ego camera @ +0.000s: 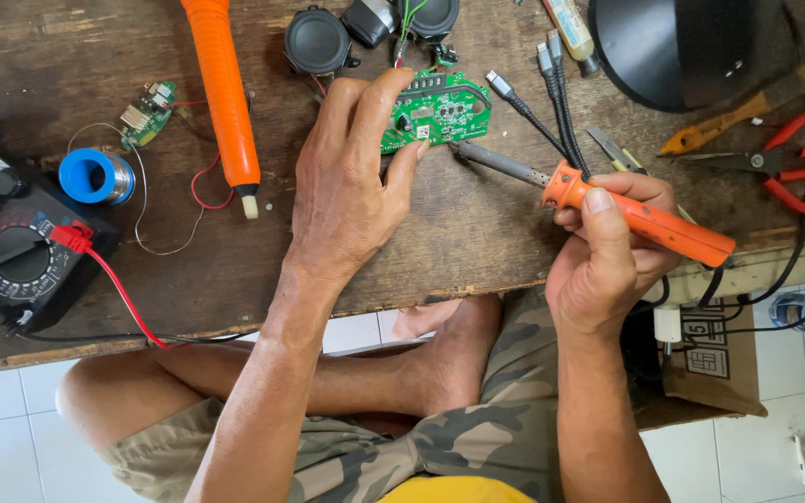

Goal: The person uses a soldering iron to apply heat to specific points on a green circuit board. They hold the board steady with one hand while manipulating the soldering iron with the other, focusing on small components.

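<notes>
A worn, dark wooden bench [477, 251] with scratched planks stands over a floor of white tiles [2, 419] in even daylight.

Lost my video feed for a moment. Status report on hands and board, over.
Left hand pins green circuit board to wooden bench. Right hand grips orange soldering iron, tip at board's edge. Cable ends lie close beside the iron, over.

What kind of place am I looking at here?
Likely a small home electronics repair bench: a worn wooden table with a soldering iron in the right hand, a green circuit board and a multimeter.
</notes>
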